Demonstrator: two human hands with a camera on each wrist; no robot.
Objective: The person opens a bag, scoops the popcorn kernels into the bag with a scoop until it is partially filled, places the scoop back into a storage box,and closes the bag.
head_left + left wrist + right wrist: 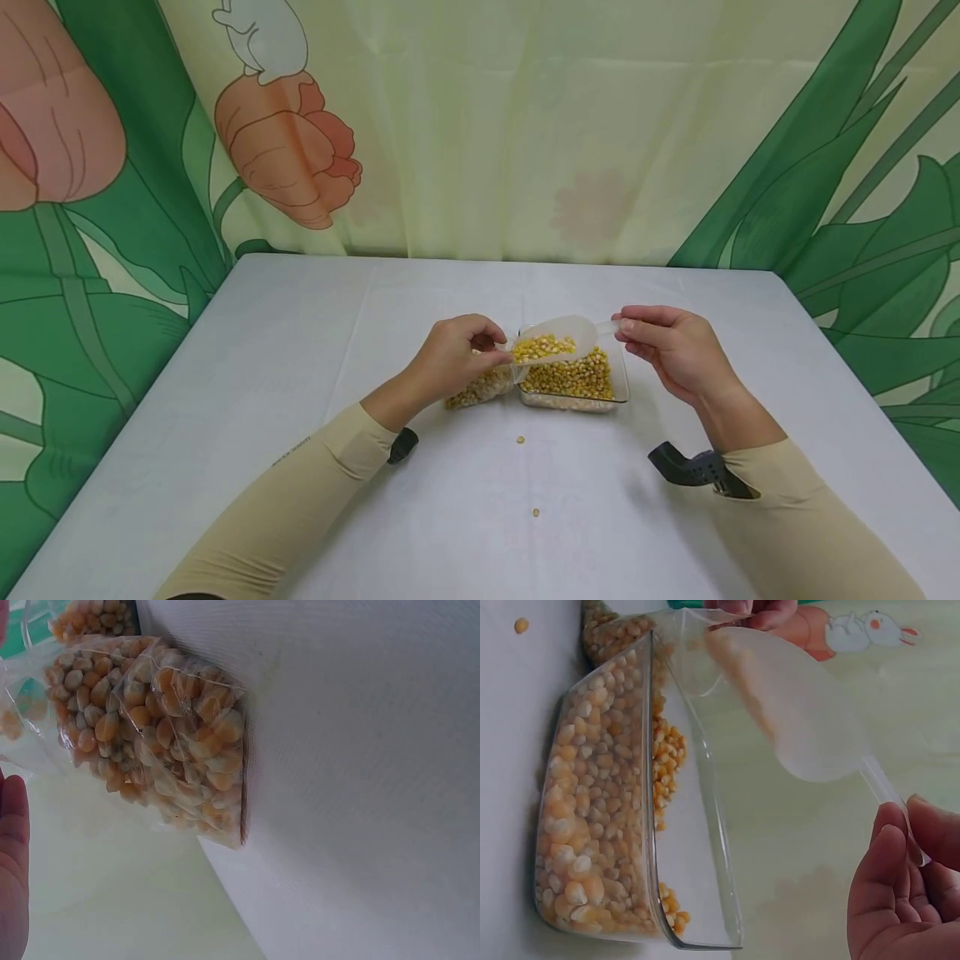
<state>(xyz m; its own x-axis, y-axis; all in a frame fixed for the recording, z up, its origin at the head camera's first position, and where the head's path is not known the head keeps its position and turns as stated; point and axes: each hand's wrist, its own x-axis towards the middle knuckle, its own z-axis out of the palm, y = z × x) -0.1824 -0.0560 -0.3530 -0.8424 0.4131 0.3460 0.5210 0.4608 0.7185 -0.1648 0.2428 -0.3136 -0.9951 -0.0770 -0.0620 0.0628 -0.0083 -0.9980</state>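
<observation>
My right hand (675, 346) pinches the thin handle of a translucent white plastic scoop (810, 720). Yellow corn kernels (542, 348) lie in the scoop, which is held over a glass container (651, 847) filled partway with kernels. At the scoop's front edge, my left hand (461, 354) pinches the rim of a clear plastic bag (150, 727). The bag, part full of kernels, stands on the table just left of the container. The scoop's tip is at the bag's mouth; whether it is inside is hard to tell.
Two loose kernels, one nearer the container (521, 439) and one nearer the front (536, 512), lie on the white-covered table (360, 517). A curtain (480, 125) with printed plants hangs behind the table's back edge.
</observation>
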